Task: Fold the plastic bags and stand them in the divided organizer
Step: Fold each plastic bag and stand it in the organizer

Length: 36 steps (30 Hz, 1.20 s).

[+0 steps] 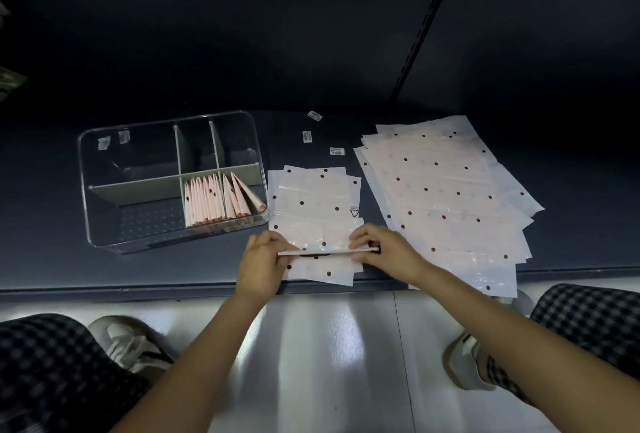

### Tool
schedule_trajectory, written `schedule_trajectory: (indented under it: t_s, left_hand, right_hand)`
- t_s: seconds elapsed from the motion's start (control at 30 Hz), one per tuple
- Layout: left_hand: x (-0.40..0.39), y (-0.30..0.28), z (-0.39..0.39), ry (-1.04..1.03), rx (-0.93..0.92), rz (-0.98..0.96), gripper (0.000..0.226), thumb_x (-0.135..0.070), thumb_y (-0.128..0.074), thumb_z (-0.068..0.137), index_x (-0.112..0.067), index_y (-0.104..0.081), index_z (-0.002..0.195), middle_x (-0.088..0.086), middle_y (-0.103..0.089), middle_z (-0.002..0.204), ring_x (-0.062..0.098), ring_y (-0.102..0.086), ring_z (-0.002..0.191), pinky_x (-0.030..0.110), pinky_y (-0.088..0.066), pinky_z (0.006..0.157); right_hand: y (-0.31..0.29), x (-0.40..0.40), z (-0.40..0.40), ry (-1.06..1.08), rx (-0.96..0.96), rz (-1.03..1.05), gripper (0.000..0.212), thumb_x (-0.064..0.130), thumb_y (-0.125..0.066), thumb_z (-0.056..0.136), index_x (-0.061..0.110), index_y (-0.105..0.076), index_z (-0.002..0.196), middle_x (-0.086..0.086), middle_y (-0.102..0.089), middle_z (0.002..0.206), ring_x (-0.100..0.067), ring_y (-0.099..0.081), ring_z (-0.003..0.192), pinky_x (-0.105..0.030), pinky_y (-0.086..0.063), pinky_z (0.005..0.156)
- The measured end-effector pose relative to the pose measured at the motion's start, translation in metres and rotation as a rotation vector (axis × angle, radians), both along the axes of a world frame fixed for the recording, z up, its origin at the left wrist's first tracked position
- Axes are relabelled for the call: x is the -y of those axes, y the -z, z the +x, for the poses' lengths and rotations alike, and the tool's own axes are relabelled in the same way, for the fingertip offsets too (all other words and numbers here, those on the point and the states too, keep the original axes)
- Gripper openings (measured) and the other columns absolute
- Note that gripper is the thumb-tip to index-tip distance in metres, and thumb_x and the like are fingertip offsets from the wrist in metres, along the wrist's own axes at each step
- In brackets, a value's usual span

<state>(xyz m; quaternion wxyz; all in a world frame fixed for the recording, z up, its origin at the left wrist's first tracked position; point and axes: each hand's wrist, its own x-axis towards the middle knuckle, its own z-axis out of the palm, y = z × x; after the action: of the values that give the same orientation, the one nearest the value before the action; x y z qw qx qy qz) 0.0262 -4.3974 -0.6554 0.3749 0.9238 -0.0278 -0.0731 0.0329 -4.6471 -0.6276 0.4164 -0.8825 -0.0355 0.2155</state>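
Both hands, left hand (pixel 265 256) and right hand (pixel 375 247), pinched a folded bag (pixel 327 252), apparently creasing it; the organizer (pixel 104 224) lay at ten o'clock.

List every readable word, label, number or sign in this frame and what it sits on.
Recycling-type triangle symbol, printed on the right edge of a dotted plastic bag: the shape shows, any code inside is too small to read.
Three small barcode stickers on the dark table: print too small to read.
Two stickers on the clear organizer's far wall: blurred, unreadable.
No legible words anywhere.
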Motion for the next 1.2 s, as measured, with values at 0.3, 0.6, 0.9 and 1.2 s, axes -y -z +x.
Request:
schedule_trajectory:
  t_s: [0.3,0.6,0.9,1.2]
  left_hand:
    - [0.007,-0.007,0.007,-0.242,-0.138,-0.063,0.019,-0.022,-0.063,0.089,-0.008,-0.052,0.084,0.007,-0.053,0.090,0.029,-0.051,0.095,0.033,-0.041,0.073]
    - [0.038,-0.002,-0.021,0.367,0.160,0.490,0.073,-0.049,-0.034,0.098,-0.011,0.001,0.150,0.004,0.005,0.157,0.025,0.006,0.146,0.037,0.003,0.119]
    - [0.019,0.013,-0.020,0.431,0.014,0.654,0.082,-0.066,-0.010,0.090,-0.013,0.022,0.145,0.006,0.032,0.149,0.020,0.032,0.135,0.033,0.015,0.115]
    - [0.017,0.010,-0.020,0.452,0.000,0.629,0.077,-0.057,-0.016,0.096,-0.015,0.029,0.141,0.006,0.034,0.149,0.021,0.033,0.136,0.033,0.017,0.115]
  right_hand:
    - [0.012,-0.014,0.028,0.330,-0.055,-0.154,0.038,0.023,-0.065,0.088,0.017,-0.039,0.060,0.004,-0.044,0.058,-0.015,-0.040,0.065,-0.024,-0.030,0.056]
    - [0.013,-0.018,0.033,0.357,-0.103,-0.194,0.022,0.022,-0.065,0.087,0.010,-0.051,0.075,-0.005,-0.053,0.078,-0.018,-0.046,0.075,-0.026,-0.036,0.068]
    - [0.008,-0.028,0.023,0.448,0.028,-0.325,0.022,0.020,-0.066,0.085,0.010,-0.059,0.103,-0.006,-0.064,0.098,-0.023,-0.055,0.096,-0.028,-0.040,0.078]
    - [0.028,-0.092,-0.013,-0.269,0.209,-0.306,0.057,0.033,-0.029,0.102,0.017,-0.004,0.151,0.004,0.003,0.159,-0.007,0.007,0.145,-0.026,0.006,0.119]
